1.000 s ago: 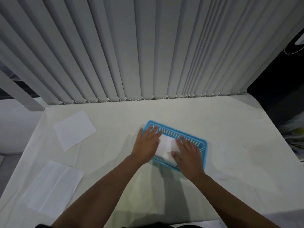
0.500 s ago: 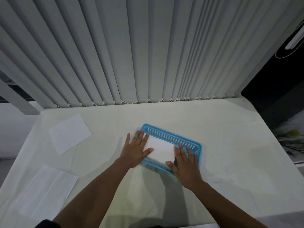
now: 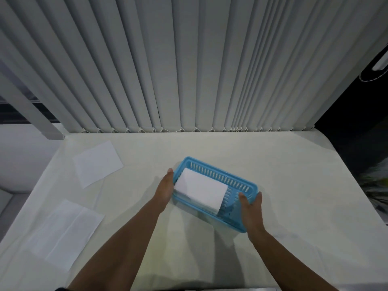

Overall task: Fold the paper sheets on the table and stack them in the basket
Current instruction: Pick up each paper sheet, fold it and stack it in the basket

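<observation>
A blue slotted plastic basket lies at an angle in the middle of the table. Inside it rests a stack of folded white paper, filling its left part. My left hand grips the basket's left end, fingers hidden under it. My right hand holds the basket's right end, thumb inside the rim. A flat white sheet lies at the far left. A larger creased sheet lies near the left front edge.
The table has a pale cloth cover. Vertical grey blinds hang right behind its far edge. A dark opening lies to the right beyond the table edge.
Both hands left the top of the folded paper and slid outward to the basket's two ends. The paper stack now lies uncovered in the basket.
</observation>
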The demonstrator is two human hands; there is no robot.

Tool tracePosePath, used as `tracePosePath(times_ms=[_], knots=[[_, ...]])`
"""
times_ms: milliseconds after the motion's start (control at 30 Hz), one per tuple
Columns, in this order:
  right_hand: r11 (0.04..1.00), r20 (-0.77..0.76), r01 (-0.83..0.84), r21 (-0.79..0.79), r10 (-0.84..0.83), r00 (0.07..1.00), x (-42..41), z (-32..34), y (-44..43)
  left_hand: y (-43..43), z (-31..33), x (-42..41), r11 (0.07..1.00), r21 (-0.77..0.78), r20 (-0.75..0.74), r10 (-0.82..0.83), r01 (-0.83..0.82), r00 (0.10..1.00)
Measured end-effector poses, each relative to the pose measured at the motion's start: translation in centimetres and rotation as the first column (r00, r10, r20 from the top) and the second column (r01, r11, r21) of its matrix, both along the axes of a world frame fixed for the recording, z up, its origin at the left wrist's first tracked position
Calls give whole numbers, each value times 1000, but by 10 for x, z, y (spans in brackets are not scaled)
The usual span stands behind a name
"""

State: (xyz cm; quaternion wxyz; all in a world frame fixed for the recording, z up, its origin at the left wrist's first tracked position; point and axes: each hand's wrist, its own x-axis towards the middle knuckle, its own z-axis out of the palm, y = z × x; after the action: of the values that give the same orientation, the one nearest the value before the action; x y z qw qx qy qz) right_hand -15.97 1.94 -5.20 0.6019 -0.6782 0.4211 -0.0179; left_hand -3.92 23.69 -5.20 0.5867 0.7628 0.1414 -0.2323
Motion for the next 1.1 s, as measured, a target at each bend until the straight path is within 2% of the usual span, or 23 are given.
tracePosePath(times_ms=[167,433,600,800,867,933,1000,1100], knots=[[999,25,-22,27,21,999,7,5,23,27,8,4,995,-24,-5,98,-98,995],[989,61,-81,123,74,995,25,-3,104,110,17,24,973,75,-9,217,-216,976],[985,69,-36,170,24,997,29,0,162,152,16,32,972,211,13,100,-101,995],[991,42,66,113,-71,997,25,-9,197,181,18,32,987,159,59,-43,33,997],[994,40,102,51,-104,994,23,-7,203,184,21,30,984,157,91,-95,80,991],[985,-9,76,-153,-78,997,21,-3,211,190,22,26,976,170,137,-164,140,977],[900,-86,-4,-436,-37,996,21,5,224,202,18,23,958,235,182,-206,161,961],[760,-79,-88,-644,48,996,25,16,249,226,8,21,921,382,167,-156,82,973]])
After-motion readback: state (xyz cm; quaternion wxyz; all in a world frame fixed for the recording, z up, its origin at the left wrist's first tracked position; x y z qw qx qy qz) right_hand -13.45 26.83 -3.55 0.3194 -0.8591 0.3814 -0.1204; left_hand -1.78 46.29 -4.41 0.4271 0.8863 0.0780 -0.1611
